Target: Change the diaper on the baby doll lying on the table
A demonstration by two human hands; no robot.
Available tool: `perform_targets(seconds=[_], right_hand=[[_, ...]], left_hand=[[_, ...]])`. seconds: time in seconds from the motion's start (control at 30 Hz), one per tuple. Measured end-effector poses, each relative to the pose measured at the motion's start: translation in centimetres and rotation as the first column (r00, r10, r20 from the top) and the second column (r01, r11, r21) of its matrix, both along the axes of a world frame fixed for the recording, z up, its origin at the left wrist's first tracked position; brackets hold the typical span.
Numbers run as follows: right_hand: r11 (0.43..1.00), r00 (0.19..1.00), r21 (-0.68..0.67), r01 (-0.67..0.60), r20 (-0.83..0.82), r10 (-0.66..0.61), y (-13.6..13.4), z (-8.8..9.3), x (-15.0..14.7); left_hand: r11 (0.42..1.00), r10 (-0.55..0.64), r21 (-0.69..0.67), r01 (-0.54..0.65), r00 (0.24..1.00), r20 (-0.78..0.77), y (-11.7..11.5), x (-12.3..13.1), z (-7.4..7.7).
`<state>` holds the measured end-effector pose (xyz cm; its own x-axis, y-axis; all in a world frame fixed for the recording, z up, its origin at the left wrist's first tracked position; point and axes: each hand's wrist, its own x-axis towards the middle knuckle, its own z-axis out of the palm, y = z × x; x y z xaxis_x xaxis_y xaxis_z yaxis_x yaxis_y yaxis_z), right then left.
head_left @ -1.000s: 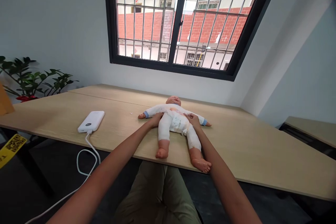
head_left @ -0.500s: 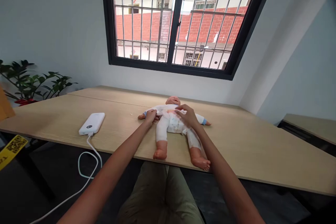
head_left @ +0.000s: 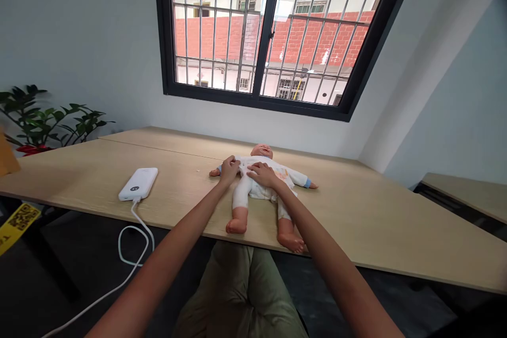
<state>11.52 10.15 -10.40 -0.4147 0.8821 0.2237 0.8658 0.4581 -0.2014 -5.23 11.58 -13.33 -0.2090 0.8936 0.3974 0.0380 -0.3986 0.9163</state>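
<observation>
A baby doll (head_left: pixel 262 151) lies on its back on the table, head toward the window and feet toward me. It wears white clothes with blue cuffs and a white diaper (head_left: pixel 260 191). My left hand (head_left: pixel 229 170) is closed at the doll's waist on the left of the view, fingers pinching the diaper's side. Beside it my right hand (head_left: pixel 262 174) lies over the diaper's front, its fingertips closed at the same side near my left fingers. What exactly lies between the fingertips is small and partly hidden. An orange print shows on the white material right of my right hand.
A white power bank (head_left: pixel 138 184) with a white cable (head_left: pixel 132 229) hanging over the edge lies left on the wooden table (head_left: pixel 368 216). A potted plant (head_left: pixel 51 121) stands at the far left. Behind the table is a barred window (head_left: pixel 257 100).
My right hand has moved left across the doll's belly to the waist, near my left hand. The doll's legs have shifted slightly left, and the orange print is now uncovered.
</observation>
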Motion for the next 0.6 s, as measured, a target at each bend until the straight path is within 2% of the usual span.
perform_targets(seconds=[0.1,0.23,0.3,0.33,0.37,0.4,0.47,0.53,0.6], right_hand=[[1.000,0.997,-0.005,0.020,-0.074,-0.021,0.6,-0.6,-0.2],[1.000,0.977,-0.007,-0.002,-0.212,0.000,1.1,-1.0,0.4],[0.999,0.946,-0.018,-0.040,-0.321,0.032,1.1,-1.2,1.1],[0.996,0.906,-0.040,-0.075,-0.419,0.051,1.0,-1.2,1.5],[0.990,0.837,-0.069,-0.120,-0.543,0.063,0.9,-1.3,1.8],[0.980,0.736,-0.099,-0.171,-0.675,0.061,0.9,-1.4,2.2],[0.957,0.479,-0.131,-0.258,-0.878,0.009,0.8,-1.4,2.7],[0.953,0.274,-0.115,-0.281,-0.961,-0.035,0.8,-1.5,3.1],[0.957,0.138,-0.084,-0.277,-0.989,-0.046,0.8,-1.5,3.3]], left_hand=[[0.991,-0.033,0.124,0.049,0.991,-0.127,-0.4,1.0,0.3],[0.967,-0.094,0.201,0.154,0.955,-0.281,-0.5,2.4,0.3],[0.957,-0.112,0.216,0.193,0.935,-0.337,-0.4,2.7,0.3],[0.953,-0.120,0.221,0.210,0.925,-0.360,-0.4,2.8,0.2],[0.948,-0.129,0.224,0.226,0.916,-0.381,-0.3,2.8,0.2],[0.943,-0.136,0.227,0.242,0.907,-0.399,-0.3,2.8,0.2],[0.936,-0.145,0.233,0.264,0.891,-0.429,-0.2,2.7,0.1],[0.931,-0.140,0.241,0.273,0.880,-0.453,-0.1,2.7,0.1],[0.929,-0.123,0.254,0.269,0.871,-0.475,0.0,2.8,0.2]])
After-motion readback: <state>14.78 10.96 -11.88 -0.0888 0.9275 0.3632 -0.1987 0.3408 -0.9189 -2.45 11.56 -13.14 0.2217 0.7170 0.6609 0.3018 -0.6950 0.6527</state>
